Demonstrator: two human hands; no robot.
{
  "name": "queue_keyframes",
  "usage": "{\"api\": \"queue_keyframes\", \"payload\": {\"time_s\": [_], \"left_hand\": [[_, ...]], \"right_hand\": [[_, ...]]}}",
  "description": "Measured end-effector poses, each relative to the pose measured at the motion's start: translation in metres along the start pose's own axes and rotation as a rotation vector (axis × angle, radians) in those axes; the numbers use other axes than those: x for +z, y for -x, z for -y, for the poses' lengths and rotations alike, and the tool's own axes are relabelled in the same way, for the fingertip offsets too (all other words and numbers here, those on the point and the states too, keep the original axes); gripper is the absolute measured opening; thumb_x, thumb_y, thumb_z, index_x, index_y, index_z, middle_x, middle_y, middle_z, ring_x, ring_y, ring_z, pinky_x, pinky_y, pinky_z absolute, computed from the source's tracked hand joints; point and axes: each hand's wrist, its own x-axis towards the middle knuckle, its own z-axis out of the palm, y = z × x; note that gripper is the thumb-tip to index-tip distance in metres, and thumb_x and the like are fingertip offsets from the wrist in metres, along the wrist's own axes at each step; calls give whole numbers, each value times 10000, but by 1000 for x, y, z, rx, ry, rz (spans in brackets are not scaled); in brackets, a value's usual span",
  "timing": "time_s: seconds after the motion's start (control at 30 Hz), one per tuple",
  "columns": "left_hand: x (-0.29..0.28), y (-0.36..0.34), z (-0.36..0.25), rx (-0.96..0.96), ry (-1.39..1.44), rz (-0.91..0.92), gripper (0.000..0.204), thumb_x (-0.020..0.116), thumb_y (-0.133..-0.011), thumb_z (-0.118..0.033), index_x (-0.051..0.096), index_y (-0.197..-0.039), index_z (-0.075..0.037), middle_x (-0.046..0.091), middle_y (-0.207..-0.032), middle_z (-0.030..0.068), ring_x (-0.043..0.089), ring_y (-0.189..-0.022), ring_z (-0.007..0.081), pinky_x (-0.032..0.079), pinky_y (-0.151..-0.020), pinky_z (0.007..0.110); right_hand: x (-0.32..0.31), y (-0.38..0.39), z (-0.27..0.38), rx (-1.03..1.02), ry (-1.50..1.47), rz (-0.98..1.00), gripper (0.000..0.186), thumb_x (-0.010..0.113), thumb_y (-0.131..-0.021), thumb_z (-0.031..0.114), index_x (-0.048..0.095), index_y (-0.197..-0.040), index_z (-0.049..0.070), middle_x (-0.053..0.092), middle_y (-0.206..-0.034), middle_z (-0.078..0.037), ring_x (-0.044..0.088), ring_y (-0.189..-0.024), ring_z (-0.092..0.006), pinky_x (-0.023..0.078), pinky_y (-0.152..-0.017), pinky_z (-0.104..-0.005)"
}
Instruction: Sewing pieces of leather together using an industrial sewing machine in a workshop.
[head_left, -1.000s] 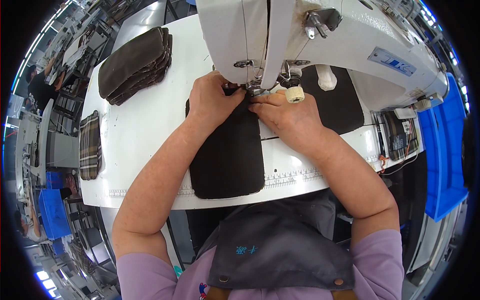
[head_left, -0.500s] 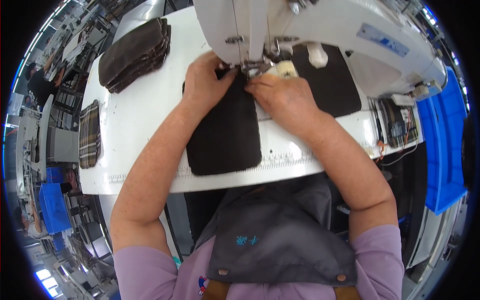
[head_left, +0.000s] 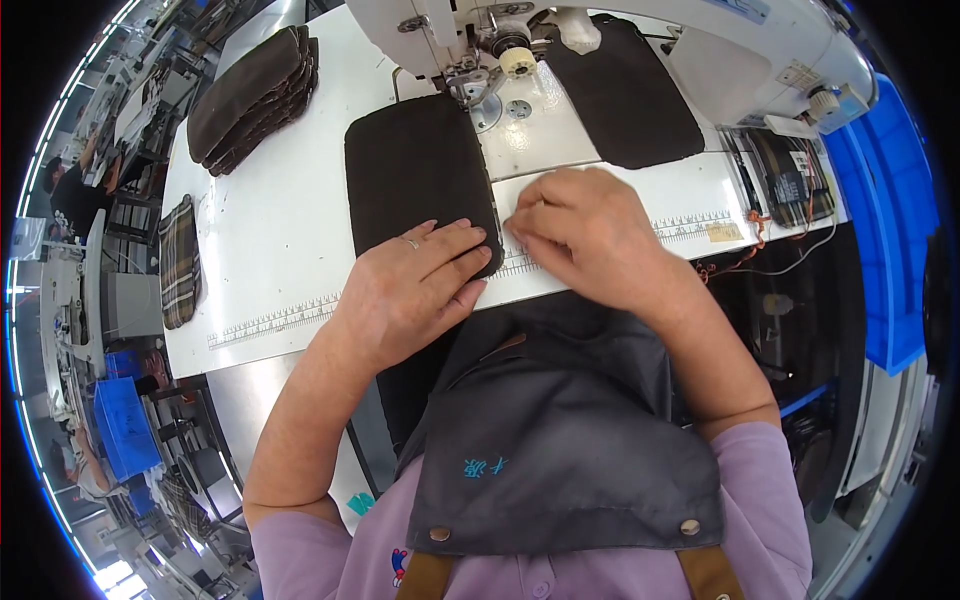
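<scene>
The left grip (head_left: 405,285) lies flat, unclenched, on the dark panel (head_left: 420,170); beyond it stands the sewing machine (head_left: 730,65). The right grip (head_left: 600,235) curls alongside; whether holding anything, I cannot tell.

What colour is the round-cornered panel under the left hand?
The panel is blackish brown, seen in the head view.

Left panel (head_left: 415,180): dark cloth, matt, smooth face, rough edge
Right panel (head_left: 635,100): dark cloth, matt, smooth
Stack (head_left: 248,90): dark cloth, faint sheen on top, rough edges
Plaid pad (head_left: 179,265): woven cloth, matt
Table (head_left: 270,240): white, smooth, glossy
Machine (head_left: 395,40): white paint, smooth, glossy
Disc (head_left: 488,114): bare metal, polished
Knob (head_left: 518,63): cream plastic, ribbed
Bin (head_left: 878,220): blue plastic, smooth, semi-gloss
Apron (head_left: 580,430): grey cloth, slight sheen
Snaps (head_left: 690,527): metal, glossy
Shirt (head_left: 765,490): mauve cloth, matt
Ring (head_left: 413,243): metal, shiny
</scene>
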Motion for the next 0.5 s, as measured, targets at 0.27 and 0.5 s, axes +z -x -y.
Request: {"api": "queue_keyframes", "payload": {"time_s": [0.27, 0.5], "left_hand": [[-15, -8, -9, -232, 214, 144, 430, 715, -756, 61, 707, -1179, -21, 703, -1318, 137, 723, -1125, 330, 595, -958, 386], [-8, -1, 2, -199, 262, -32, 294, 804, -804, -19, 737, -1090, -11, 739, -1233, 117, 746, -1037, 265, 610, -838, 322]], "right_hand": [[5, 22, 22, 17, -24, -61, 219, 808, -804, 127, 757, -1016, 108, 655, -929, -14, 639, -809, -212, 467, -686, -370], [9, 23, 28, -10, -66, -89, 176, 810, -823, 161, 740, -976, 106, 610, -890, -12, 626, -810, -202, 456, -706, -364]]}}
